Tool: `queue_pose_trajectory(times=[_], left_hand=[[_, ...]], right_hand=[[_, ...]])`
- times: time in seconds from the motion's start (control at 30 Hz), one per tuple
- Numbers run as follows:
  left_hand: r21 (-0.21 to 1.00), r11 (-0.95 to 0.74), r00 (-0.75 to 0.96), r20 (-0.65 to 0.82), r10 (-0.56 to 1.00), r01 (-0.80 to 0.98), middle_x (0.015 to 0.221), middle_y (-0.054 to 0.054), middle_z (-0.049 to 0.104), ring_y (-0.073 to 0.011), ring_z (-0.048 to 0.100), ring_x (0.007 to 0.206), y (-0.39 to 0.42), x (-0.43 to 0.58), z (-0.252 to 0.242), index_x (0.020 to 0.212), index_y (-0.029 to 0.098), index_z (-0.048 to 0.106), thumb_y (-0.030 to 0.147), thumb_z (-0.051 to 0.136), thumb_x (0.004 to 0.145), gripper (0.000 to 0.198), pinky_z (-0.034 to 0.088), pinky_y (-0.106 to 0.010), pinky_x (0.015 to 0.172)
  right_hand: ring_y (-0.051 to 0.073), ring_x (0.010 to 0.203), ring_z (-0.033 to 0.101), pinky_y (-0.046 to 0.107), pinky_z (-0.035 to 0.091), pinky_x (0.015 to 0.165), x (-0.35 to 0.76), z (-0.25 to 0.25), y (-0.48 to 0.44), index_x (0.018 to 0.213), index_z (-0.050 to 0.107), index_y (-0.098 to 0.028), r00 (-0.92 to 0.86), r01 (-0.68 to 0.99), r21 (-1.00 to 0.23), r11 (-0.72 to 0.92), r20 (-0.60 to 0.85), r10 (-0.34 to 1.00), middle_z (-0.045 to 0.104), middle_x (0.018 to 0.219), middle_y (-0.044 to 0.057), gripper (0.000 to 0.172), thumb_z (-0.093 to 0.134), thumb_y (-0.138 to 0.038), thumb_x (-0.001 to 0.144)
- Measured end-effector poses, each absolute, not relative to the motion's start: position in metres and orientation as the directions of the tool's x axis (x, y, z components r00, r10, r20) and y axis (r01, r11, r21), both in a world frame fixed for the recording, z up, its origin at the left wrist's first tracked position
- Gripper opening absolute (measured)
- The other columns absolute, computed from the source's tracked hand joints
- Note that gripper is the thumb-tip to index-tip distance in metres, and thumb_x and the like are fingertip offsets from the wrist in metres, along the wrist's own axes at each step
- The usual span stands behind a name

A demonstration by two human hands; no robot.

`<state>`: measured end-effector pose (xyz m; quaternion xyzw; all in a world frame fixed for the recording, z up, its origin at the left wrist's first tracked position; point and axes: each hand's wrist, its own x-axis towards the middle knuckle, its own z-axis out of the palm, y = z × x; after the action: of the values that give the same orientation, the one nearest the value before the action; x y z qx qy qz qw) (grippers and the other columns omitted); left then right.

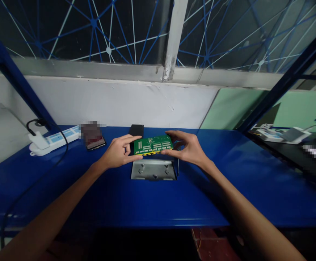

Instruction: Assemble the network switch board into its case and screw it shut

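Between my two hands is a green circuit board [152, 144] with yellow parts along its near edge. My left hand [119, 150] pinches its left end, fingers on the far edge and thumb at the near edge. The board's right end is gripped the same way by my right hand [187, 148]. Just below the board, on the blue table, lies a shallow grey metal tray-like casing [154, 171] with small posts inside. Beyond my left hand sits a black box-shaped object [136, 130], partly hidden by the hand and the board.
A phone [93, 136] lies at the back left beside a white power strip [57, 139] with a plugged-in adapter. Its black cable [38, 176] runs down the table's left side. White devices [290, 135] with cables sit on the right. Blue frame posts [277, 87] rise at both sides.
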<state>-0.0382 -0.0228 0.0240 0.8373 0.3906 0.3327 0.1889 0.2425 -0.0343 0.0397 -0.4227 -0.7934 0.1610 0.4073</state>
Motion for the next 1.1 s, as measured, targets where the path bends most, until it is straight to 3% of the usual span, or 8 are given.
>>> queue_pose_trajectory(times=[0.1, 0.2, 0.3, 0.4, 0.57, 0.73, 0.9, 1.1], left_hand=[[0.441, -0.695, 0.463, 0.526, 0.713, 0.568, 0.115, -0.010, 0.063, -0.0047, 0.042, 0.049, -0.022, -0.039, 0.019, 0.128, 0.015, 0.060, 0.040, 0.072, 0.076, 0.059, 0.045, -0.024, 0.051], [0.331, -0.712, 0.448, 0.596, 0.667, 0.619, 0.119, -0.011, 0.062, -0.0061, 0.045, 0.052, -0.024, -0.038, 0.016, 0.129, 0.016, 0.059, 0.037, 0.068, 0.080, 0.054, 0.046, -0.025, 0.054], [0.255, -0.700, 0.418, 0.649, 0.635, 0.667, 0.118, -0.011, 0.063, -0.0076, 0.048, 0.053, -0.028, -0.035, 0.016, 0.128, 0.017, 0.059, 0.038, 0.065, 0.083, 0.051, 0.048, -0.026, 0.057], [0.234, -0.683, 0.384, 0.682, 0.623, 0.692, 0.119, -0.010, 0.063, -0.0085, 0.051, 0.055, -0.030, -0.032, 0.018, 0.128, 0.019, 0.059, 0.035, 0.063, 0.084, 0.047, 0.050, -0.027, 0.061], [0.235, -0.700, 0.356, 0.727, 0.587, 0.674, 0.121, -0.010, 0.062, -0.0098, 0.056, 0.061, -0.032, -0.031, 0.017, 0.131, 0.020, 0.056, 0.030, 0.064, 0.083, 0.050, 0.052, -0.027, 0.064], [0.286, -0.712, 0.366, 0.701, 0.611, 0.641, 0.117, -0.011, 0.061, -0.0119, 0.056, 0.065, -0.033, -0.031, 0.023, 0.129, 0.017, 0.056, 0.032, 0.065, 0.080, 0.052, 0.050, -0.028, 0.063], [0.372, -0.744, 0.502, 0.564, 0.656, 0.555, 0.103, -0.009, 0.064, -0.0158, 0.054, 0.074, -0.030, -0.036, 0.034, 0.114, 0.015, 0.063, 0.043, 0.071, 0.075, 0.049, 0.045, -0.027, 0.059], [0.438, -0.735, 0.642, 0.368, 0.672, 0.518, 0.101, -0.007, 0.062, -0.0208, 0.057, 0.089, -0.027, -0.036, 0.034, 0.102, 0.018, 0.064, 0.050, 0.072, 0.070, 0.046, 0.045, -0.035, 0.079]], right_hand=[[0.020, 0.074, 0.062, 0.036, 0.055, 0.068, 0.243, 0.035, -0.034, 0.125, 0.062, -0.011, -0.407, 0.614, -0.389, 0.686, 0.589, 0.698, 0.068, 0.095, 0.012, 0.074, 0.076, -0.058, 0.069], [0.021, 0.076, 0.061, 0.037, 0.054, 0.071, 0.243, 0.032, -0.033, 0.129, 0.058, -0.010, -0.466, 0.639, -0.247, 0.729, 0.629, 0.622, 0.065, 0.096, 0.012, 0.074, 0.071, -0.059, 0.075], [0.021, 0.080, 0.061, 0.037, 0.054, 0.073, 0.243, 0.032, -0.034, 0.134, 0.053, -0.013, -0.486, 0.662, -0.185, 0.726, 0.631, 0.604, 0.063, 0.104, 0.014, 0.070, 0.066, -0.056, 0.081], [0.022, 0.081, 0.062, 0.037, 0.054, 0.072, 0.241, 0.034, -0.036, 0.135, 0.052, -0.015, -0.468, 0.705, -0.161, 0.691, 0.626, 0.623, 0.062, 0.109, 0.015, 0.063, 0.061, -0.053, 0.086], [0.023, 0.083, 0.064, 0.037, 0.053, 0.072, 0.239, 0.032, -0.038, 0.138, 0.050, -0.012, -0.426, 0.759, -0.131, 0.638, 0.642, 0.638, 0.064, 0.113, 0.017, 0.065, 0.057, -0.054, 0.088], [0.022, 0.082, 0.065, 0.037, 0.051, 0.075, 0.240, 0.029, -0.037, 0.141, 0.048, -0.016, -0.380, 0.769, -0.208, 0.604, 0.613, 0.693, 0.066, 0.117, 0.014, 0.068, 0.060, -0.053, 0.085], [0.019, 0.065, 0.061, 0.033, 0.044, 0.062, 0.240, 0.040, -0.043, 0.117, 0.065, -0.012, -0.443, 0.744, -0.261, 0.615, 0.497, 0.746, 0.070, 0.084, 0.008, 0.059, 0.066, -0.056, 0.077], [0.019, 0.067, 0.059, 0.030, 0.035, 0.058, 0.240, 0.057, -0.048, 0.094, 0.075, -0.016, -0.548, 0.773, -0.190, 0.606, 0.283, 0.787, 0.068, 0.085, 0.009, 0.053, 0.068, -0.063, 0.071]])
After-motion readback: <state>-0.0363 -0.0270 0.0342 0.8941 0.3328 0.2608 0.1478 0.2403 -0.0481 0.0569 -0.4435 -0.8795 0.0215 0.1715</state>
